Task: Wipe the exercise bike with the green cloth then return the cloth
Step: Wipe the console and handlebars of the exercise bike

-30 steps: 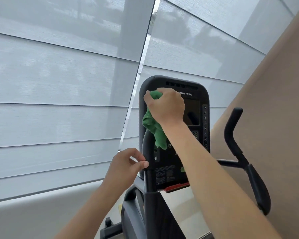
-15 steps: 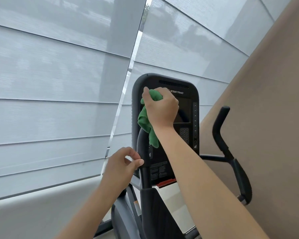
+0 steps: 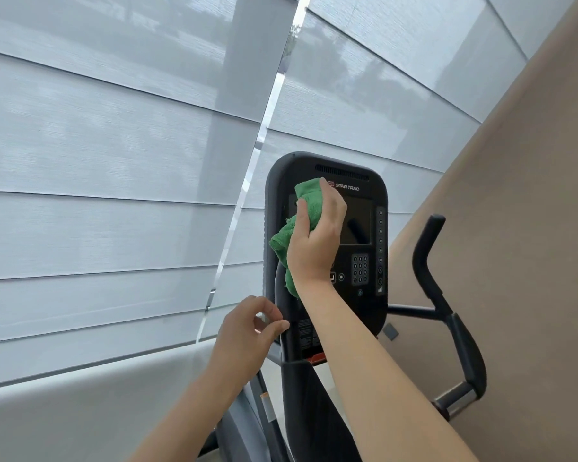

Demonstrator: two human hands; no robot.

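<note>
The exercise bike's black console [image 3: 364, 288] stands upright in front of me, with a dark screen and a keypad on its right half. My right hand [image 3: 316, 241] presses a crumpled green cloth [image 3: 309, 200] against the console's upper left, and part of the cloth hangs down past the wrist. My left hand [image 3: 247, 331] hovers by the left handlebar post [image 3: 289, 328], thumb and fingers loosely curled, holding nothing. The right handlebar [image 3: 447, 315] curves up and out to the right.
Pale grey roller blinds [image 3: 114, 195] cover the windows behind the bike, with a bright gap between two panels. A tan wall [image 3: 531, 228] rises close on the right, near the right handlebar. A low white ledge [image 3: 80, 411] runs below the blinds.
My right hand has turned and slid the cloth a little to the right across the console's top, with the fingers now flatter on it. The view has shifted; my left hand stays by the post.
</note>
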